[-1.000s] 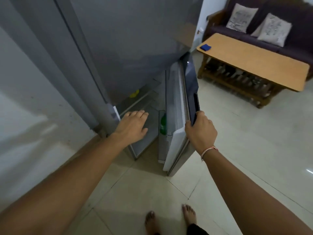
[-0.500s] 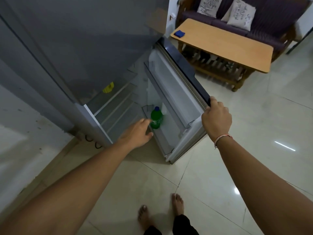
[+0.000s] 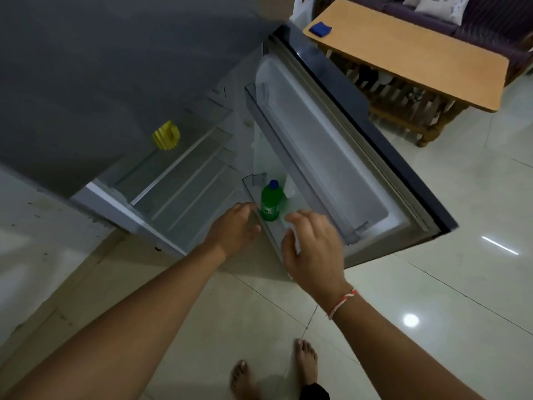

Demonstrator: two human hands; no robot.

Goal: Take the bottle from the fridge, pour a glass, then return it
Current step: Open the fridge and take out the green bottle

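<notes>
The grey fridge point(image 3: 121, 67) stands with its lower door point(image 3: 360, 134) swung wide. A green bottle point(image 3: 270, 204) with a blue cap stands upright in the bottom door rack point(image 3: 250, 184). My left hand point(image 3: 235, 226) hovers just left of the bottle, fingers apart, holding nothing. My right hand point(image 3: 313, 249) is just right of and below the bottle, fingers spread and empty. Neither hand touches the bottle. No glass is in view.
A yellow object point(image 3: 166, 135) sits on an upper fridge shelf. A wooden coffee table point(image 3: 409, 53) with a blue cloth point(image 3: 320, 28) stands behind the door, a dark sofa point(image 3: 473, 21) with cushions beyond it. My bare feet point(image 3: 274, 370) stand on the glossy tiled floor.
The fridge door swung from nearly closed to wide open. My right hand let go of the door edge and moved toward the bottle. My left hand moved closer to the bottle.
</notes>
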